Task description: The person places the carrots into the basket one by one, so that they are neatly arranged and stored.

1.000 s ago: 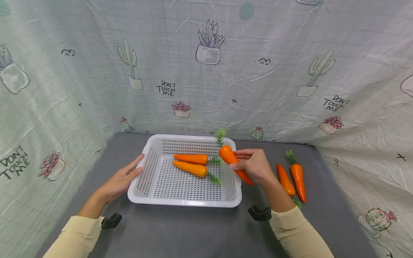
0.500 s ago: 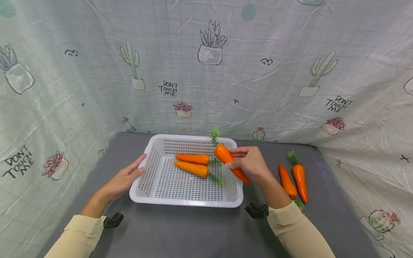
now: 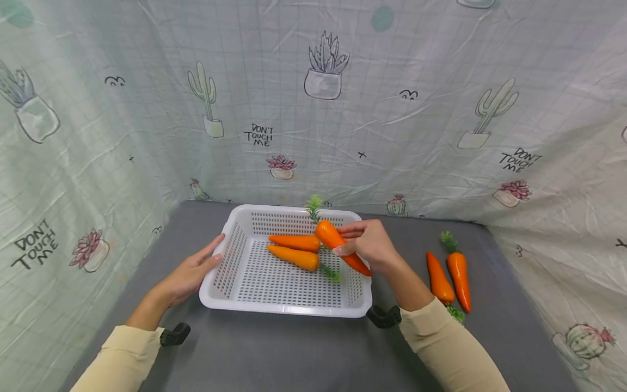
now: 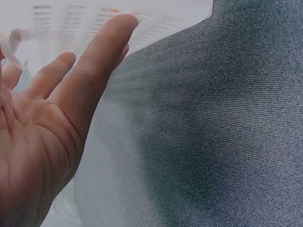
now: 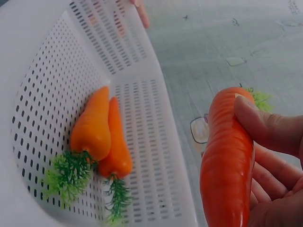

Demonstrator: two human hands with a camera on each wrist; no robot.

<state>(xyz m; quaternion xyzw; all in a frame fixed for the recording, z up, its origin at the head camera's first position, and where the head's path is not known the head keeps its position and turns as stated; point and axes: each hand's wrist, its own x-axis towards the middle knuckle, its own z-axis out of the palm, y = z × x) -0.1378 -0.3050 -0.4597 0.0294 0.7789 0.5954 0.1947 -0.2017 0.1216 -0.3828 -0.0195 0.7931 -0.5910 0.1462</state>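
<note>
My right hand (image 3: 373, 245) pinches an orange carrot (image 3: 337, 240) between thumb and fingers, over the right side of a white perforated plastic basket (image 3: 286, 310). This carrot tilts, its green leafy top up and to the left, its tip toward the basket's right rim. In the right wrist view the thumb lies along the carrot's thick end (image 5: 227, 156). Inside the basket, two carrots (image 3: 294, 258) lie side by side, leafy tops to the right. My left hand (image 3: 191, 272) rests against the basket's left side with fingers fairly straight, thumb (image 4: 102, 56) extended toward the wall.
On the dark grey table (image 3: 245, 348), right of my right forearm, lie two more carrots, one (image 3: 439, 280) partly behind the other's side and one (image 3: 459, 276) beside it. A patterned curtain (image 3: 392, 130) with cactus drawings encloses the back and both sides.
My right hand has carried the carrot leftward, from the basket's right rim to farther over its inside. The left hand keeps its place at the basket. The head view has shifted slightly.
</note>
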